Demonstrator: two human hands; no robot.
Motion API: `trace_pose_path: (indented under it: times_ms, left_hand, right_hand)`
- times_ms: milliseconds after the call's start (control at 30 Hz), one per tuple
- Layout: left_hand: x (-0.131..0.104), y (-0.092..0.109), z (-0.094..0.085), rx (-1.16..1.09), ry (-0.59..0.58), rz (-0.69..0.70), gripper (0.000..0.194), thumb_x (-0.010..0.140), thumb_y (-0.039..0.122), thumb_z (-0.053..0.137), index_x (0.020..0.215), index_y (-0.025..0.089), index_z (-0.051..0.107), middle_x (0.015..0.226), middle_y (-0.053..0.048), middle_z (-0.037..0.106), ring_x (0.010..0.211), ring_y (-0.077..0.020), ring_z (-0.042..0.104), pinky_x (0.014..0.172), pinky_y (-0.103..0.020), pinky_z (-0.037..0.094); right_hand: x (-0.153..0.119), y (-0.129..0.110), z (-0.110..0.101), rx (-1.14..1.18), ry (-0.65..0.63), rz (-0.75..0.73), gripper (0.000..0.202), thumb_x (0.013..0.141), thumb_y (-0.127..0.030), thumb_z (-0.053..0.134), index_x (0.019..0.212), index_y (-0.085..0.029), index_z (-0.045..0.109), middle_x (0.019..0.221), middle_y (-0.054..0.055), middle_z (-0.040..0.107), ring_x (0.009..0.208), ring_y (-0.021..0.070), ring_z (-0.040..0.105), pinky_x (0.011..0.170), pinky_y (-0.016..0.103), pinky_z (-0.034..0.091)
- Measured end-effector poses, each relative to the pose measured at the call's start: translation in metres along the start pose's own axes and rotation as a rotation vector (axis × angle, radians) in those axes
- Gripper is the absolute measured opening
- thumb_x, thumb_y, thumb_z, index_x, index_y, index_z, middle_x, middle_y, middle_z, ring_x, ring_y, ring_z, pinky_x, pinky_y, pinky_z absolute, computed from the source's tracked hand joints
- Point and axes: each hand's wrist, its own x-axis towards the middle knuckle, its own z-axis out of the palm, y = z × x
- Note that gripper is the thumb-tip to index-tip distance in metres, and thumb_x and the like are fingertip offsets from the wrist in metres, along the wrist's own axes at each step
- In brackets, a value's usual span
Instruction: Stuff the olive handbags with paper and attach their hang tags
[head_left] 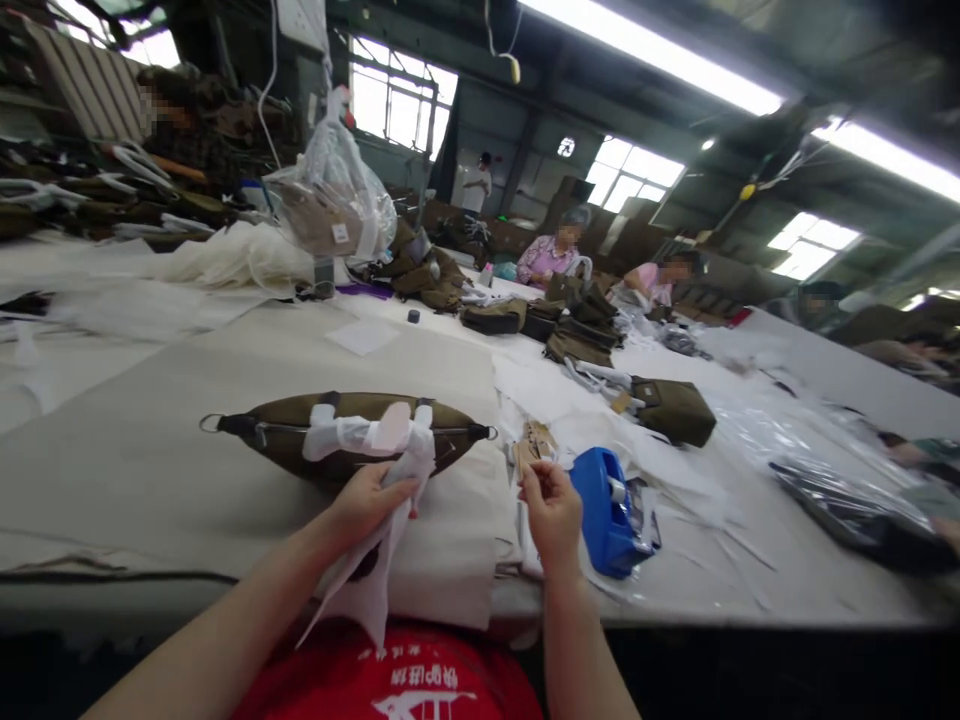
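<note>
An olive-brown bag (285,415) with a long zipper and a metal ring at each end lies in front of me. White wrapping (345,434) covers its handle, and a pale pink patch rests on the handle's middle. My left hand (375,500) is closed around the wrapped handle's near end, where a loose white sheet (364,600) hangs toward my lap. My right hand (553,510) is pinched beside some tan tags (536,440); what its fingertips hold, if anything, I cannot make out. Just right of it stands a blue tape dispenser (600,515).
A plastic-wrapped bundle (330,200) hangs at the table's back left. Several olive bags (577,335) are piled farther back, and another olive bag (675,410) lies right of centre. White sheets (364,337) lie about. Co-workers sit along the far side.
</note>
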Motion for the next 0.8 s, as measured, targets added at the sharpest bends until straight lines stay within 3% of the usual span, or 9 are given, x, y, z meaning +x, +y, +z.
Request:
trace_pose_path:
  times_ms: [67, 167, 233, 300, 367, 433, 633, 700, 800]
  left_hand:
    - [0.003, 0.0, -0.003, 0.022, -0.007, -0.003, 0.043, 0.076, 0.056, 0.067, 0.078, 0.013, 0.065, 0.067, -0.006, 0.07, 0.056, -0.015, 0.057, 0.055, -0.024, 0.041]
    - [0.006, 0.003, -0.005, 0.022, -0.01, -0.029, 0.045, 0.074, 0.058, 0.068, 0.078, 0.013, 0.064, 0.066, -0.005, 0.068, 0.054, -0.0142, 0.054, 0.053, -0.024, 0.038]
    - [0.006, 0.006, -0.004, 0.033, -0.005, -0.033, 0.046, 0.072, 0.059, 0.069, 0.075, 0.013, 0.064, 0.065, -0.004, 0.068, 0.055, -0.0145, 0.054, 0.054, -0.024, 0.038]
    - [0.007, 0.011, -0.003, 0.059, 0.0, -0.023, 0.047, 0.071, 0.06, 0.069, 0.072, 0.013, 0.065, 0.065, -0.005, 0.068, 0.057, -0.0151, 0.055, 0.056, -0.025, 0.039]
    - [0.008, 0.014, -0.002, 0.076, 0.014, -0.019, 0.047, 0.07, 0.06, 0.069, 0.072, 0.013, 0.066, 0.066, -0.005, 0.068, 0.058, -0.0156, 0.055, 0.057, -0.026, 0.04]
    - [0.01, 0.017, -0.002, 0.08, 0.032, -0.024, 0.047, 0.068, 0.059, 0.07, 0.074, 0.013, 0.067, 0.066, -0.006, 0.068, 0.058, -0.0158, 0.055, 0.056, -0.026, 0.039]
    - [0.012, 0.017, 0.001, 0.071, 0.048, -0.071, 0.048, 0.065, 0.059, 0.072, 0.074, 0.013, 0.066, 0.065, -0.005, 0.067, 0.055, -0.0154, 0.053, 0.053, -0.026, 0.037]
    - [0.012, 0.016, 0.001, 0.073, 0.037, -0.068, 0.047, 0.068, 0.059, 0.071, 0.076, 0.013, 0.066, 0.066, -0.005, 0.068, 0.056, -0.0156, 0.054, 0.054, -0.026, 0.038]
    - [0.013, 0.014, 0.0, 0.073, 0.027, -0.062, 0.047, 0.071, 0.059, 0.069, 0.078, 0.013, 0.066, 0.067, -0.005, 0.068, 0.056, -0.0148, 0.053, 0.054, -0.025, 0.037]
  right_hand:
    - [0.01, 0.031, -0.045, -0.256, 0.25, 0.061, 0.044, 0.085, -0.059, 0.052, 0.094, -0.018, 0.064, 0.083, 0.007, 0.069, 0.072, 0.0198, 0.064, 0.073, 0.032, 0.053]
    - [0.018, 0.076, -0.114, -0.391, 0.454, 0.19, 0.049, 0.076, -0.058, 0.053, 0.094, -0.015, 0.067, 0.106, 0.02, 0.067, 0.105, 0.0334, 0.059, 0.096, 0.047, 0.043]
    - [0.019, 0.101, -0.15, -0.411, 0.465, 0.311, 0.047, 0.068, -0.058, 0.057, 0.081, -0.015, 0.07, 0.098, 0.024, 0.069, 0.108, 0.0413, 0.057, 0.096, 0.054, 0.04]
    - [0.018, 0.121, -0.173, -0.37, 0.391, 0.421, 0.043, 0.061, -0.058, 0.059, 0.065, -0.017, 0.07, 0.078, 0.021, 0.07, 0.095, 0.0423, 0.062, 0.087, 0.055, 0.044]
    - [0.015, 0.138, -0.181, -0.29, 0.31, 0.473, 0.043, 0.058, -0.059, 0.061, 0.061, -0.018, 0.072, 0.068, 0.015, 0.071, 0.083, 0.0374, 0.066, 0.079, 0.049, 0.049]
    - [0.012, 0.149, -0.178, -0.205, 0.283, 0.468, 0.046, 0.056, -0.06, 0.065, 0.068, -0.017, 0.075, 0.072, 0.012, 0.074, 0.081, 0.0323, 0.068, 0.076, 0.042, 0.051]
    - [-0.002, 0.15, -0.173, -0.09, 0.416, 0.352, 0.05, 0.062, -0.061, 0.067, 0.08, -0.015, 0.073, 0.109, 0.015, 0.072, 0.1, 0.0291, 0.066, 0.087, 0.036, 0.051]
    - [-0.013, 0.146, -0.178, -0.176, 0.418, 0.361, 0.049, 0.062, -0.061, 0.07, 0.082, -0.016, 0.074, 0.103, 0.014, 0.074, 0.096, 0.0298, 0.066, 0.085, 0.038, 0.05]
    - [-0.032, 0.148, -0.183, -0.312, 0.374, 0.389, 0.052, 0.06, -0.065, 0.069, 0.077, -0.016, 0.075, 0.075, 0.011, 0.074, 0.073, 0.0287, 0.068, 0.068, 0.037, 0.052]
